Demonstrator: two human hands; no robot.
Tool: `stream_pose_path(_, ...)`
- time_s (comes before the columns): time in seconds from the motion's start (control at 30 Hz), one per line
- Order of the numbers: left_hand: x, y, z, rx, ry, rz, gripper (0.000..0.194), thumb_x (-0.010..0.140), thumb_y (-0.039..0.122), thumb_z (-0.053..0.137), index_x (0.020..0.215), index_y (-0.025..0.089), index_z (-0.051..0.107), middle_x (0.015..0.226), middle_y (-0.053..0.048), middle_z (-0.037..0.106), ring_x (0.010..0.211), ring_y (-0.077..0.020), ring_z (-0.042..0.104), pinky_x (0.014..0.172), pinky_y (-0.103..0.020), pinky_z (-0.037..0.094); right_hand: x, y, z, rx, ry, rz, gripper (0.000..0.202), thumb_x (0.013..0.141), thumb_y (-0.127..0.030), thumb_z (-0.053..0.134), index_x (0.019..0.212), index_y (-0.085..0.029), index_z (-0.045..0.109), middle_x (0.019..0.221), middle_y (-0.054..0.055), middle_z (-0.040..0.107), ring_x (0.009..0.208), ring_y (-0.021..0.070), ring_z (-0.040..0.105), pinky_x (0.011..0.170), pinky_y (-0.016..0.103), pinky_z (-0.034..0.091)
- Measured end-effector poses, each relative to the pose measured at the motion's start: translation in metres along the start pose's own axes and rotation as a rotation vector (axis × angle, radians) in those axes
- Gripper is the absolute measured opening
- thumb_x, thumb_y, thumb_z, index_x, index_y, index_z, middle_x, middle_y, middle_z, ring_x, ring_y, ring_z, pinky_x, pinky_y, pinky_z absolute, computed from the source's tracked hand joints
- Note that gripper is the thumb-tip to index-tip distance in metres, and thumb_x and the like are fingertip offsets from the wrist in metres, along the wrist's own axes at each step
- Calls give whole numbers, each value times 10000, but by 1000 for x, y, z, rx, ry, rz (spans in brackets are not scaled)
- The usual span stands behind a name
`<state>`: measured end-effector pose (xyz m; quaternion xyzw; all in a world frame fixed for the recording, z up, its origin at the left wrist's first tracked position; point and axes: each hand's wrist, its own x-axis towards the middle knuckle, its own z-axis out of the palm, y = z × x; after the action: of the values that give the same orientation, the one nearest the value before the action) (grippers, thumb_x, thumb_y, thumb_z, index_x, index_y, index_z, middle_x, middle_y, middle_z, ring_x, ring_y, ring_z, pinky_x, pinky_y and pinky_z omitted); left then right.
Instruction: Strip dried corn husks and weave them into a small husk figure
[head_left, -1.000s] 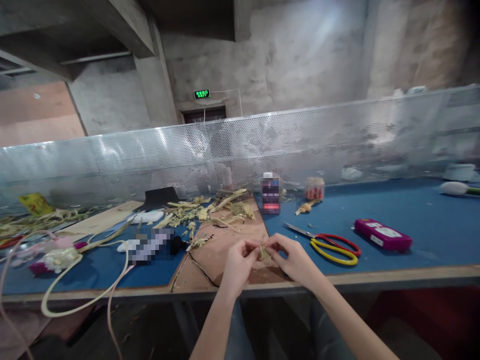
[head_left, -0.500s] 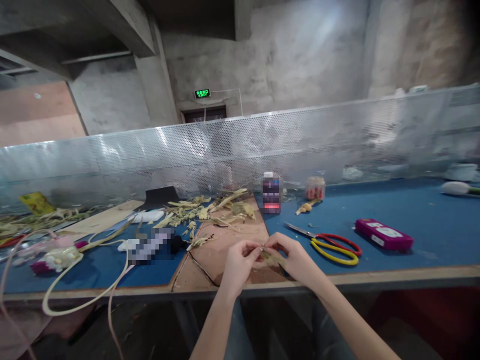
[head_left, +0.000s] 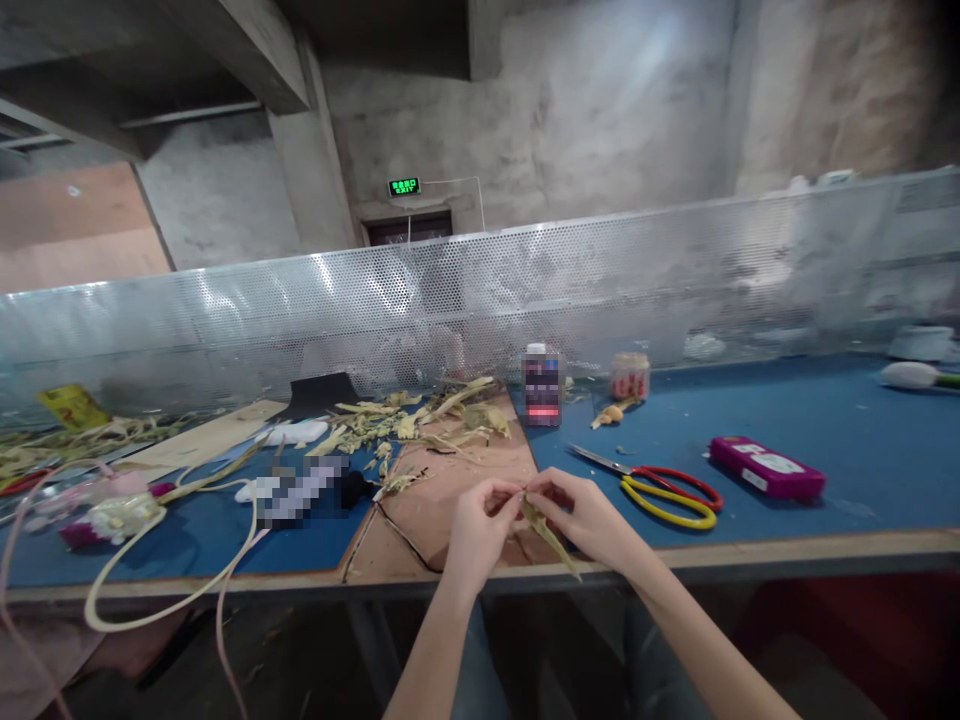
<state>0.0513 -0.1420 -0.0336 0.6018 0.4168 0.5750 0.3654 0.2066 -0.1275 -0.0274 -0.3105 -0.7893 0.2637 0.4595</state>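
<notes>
My left hand (head_left: 482, 520) and my right hand (head_left: 581, 510) meet over the brown board (head_left: 465, 460) near the table's front edge. Both are closed in a pinch, fingertips nearly touching. A narrow yellow-green leaf piece (head_left: 551, 544) hangs from the fingers of my right hand, its tip pointing down to the right. What the left fingertips pinch is too small to make out. Red-and-yellow-handled scissors (head_left: 671, 497) lie right of my right hand, blades towards the upper left. Dried leaf scraps (head_left: 405, 425) are heaped beyond my left hand.
A magenta box (head_left: 766, 468) lies on the blue tabletop (head_left: 750, 400) at the right. Behind the hands stand a blurred-out bottle (head_left: 541, 388) and a clear jar (head_left: 630, 378). A looped pale cable (head_left: 112, 622) hangs over the front edge at the left. A perforated metal screen (head_left: 420, 290) runs behind.
The leaf piece between my hands has swung out and now shows as a longer strip pointing down to the right. My hands have barely moved.
</notes>
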Motion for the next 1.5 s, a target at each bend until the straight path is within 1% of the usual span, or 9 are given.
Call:
stream_pose_path(0.17, 0, -2, 0, 34, -5, 20, 221, 711, 326, 605, 798, 127, 645, 760, -76, 678, 717, -182, 626, 673, -277, 495, 1, 5, 2, 7, 30, 60, 191, 845, -312, 440, 826, -179, 576, 667, 2, 610, 557, 113, 531, 544, 223, 421)
stream_pose_path(0.3, 1, -3, -2, 29, -36, 14, 253, 705, 325, 608, 845, 122, 666, 822, -98, 690, 745, -200, 634, 708, -305, 498, 1, 7, 2, 11, 43, 37, 152, 827, -300, 472, 832, -180, 564, 682, -1, 602, 586, 115, 533, 550, 220, 419)
stream_pose_path(0.53, 2, -3, -2, 3, 17, 7, 223, 679, 303, 636, 810, 125, 659, 831, -95, 694, 792, -210, 639, 757, -314, 493, 1, 4, 2, -1, 12, 39, 205, 845, -326, 444, 829, -179, 587, 672, 0, 600, 575, 115, 535, 550, 221, 426)
stream_pose_path(0.67, 2, 0, -1, -11, -12, -32, 243, 683, 324, 631, 820, 128, 673, 821, -93, 696, 739, -206, 643, 724, -323, 508, 0, 7, 2, 37, 57, 53, 190, 836, -329, 454, 808, -182, 570, 681, -1, 593, 569, 114, 535, 532, 218, 440)
stream_pose_path(0.8, 3, -2, -2, 16, 17, -14, 231, 677, 316, 638, 810, 130, 671, 769, -85, 695, 693, -199, 643, 686, -309, 509, 0, 4, 1, 7, 51, 30, 184, 825, -329, 475, 838, -181, 584, 687, 8, 611, 586, 120, 544, 549, 223, 441)
stream_pose_path(0.97, 3, -6, -3, -8, -5, 7, 252, 681, 316, 635, 839, 123, 669, 827, -99, 693, 745, -202, 640, 724, -312, 501, 1, 3, 0, -11, 34, 30, 198, 839, -323, 454, 826, -179, 589, 678, 3, 619, 572, 114, 540, 550, 221, 427)
stream_pose_path(1.1, 2, -4, -3, 9, -33, -10, 269, 694, 343, 621, 833, 119, 672, 766, -93, 691, 725, -204, 634, 717, -316, 498, 0, 4, 1, 27, 52, 31, 178, 836, -314, 457, 833, -180, 575, 706, 7, 625, 587, 114, 549, 543, 217, 431)
stream_pose_path(1.37, 1, -2, -1, 16, 24, -8, 240, 669, 319, 642, 810, 126, 659, 774, -83, 686, 714, -187, 628, 706, -292, 491, 1, 5, 1, 10, -6, 47, 186, 834, -328, 467, 884, -187, 576, 654, -10, 607, 540, 104, 527, 516, 210, 417)
stream_pose_path(1.5, 1, 0, 0, -26, -66, -28, 290, 703, 347, 609, 882, 125, 664, 841, -95, 688, 742, -196, 631, 697, -302, 503, -1, 6, 1, 52, 12, 40, 166, 837, -320, 465, 855, -183, 558, 682, -11, 610, 571, 104, 543, 551, 210, 424)
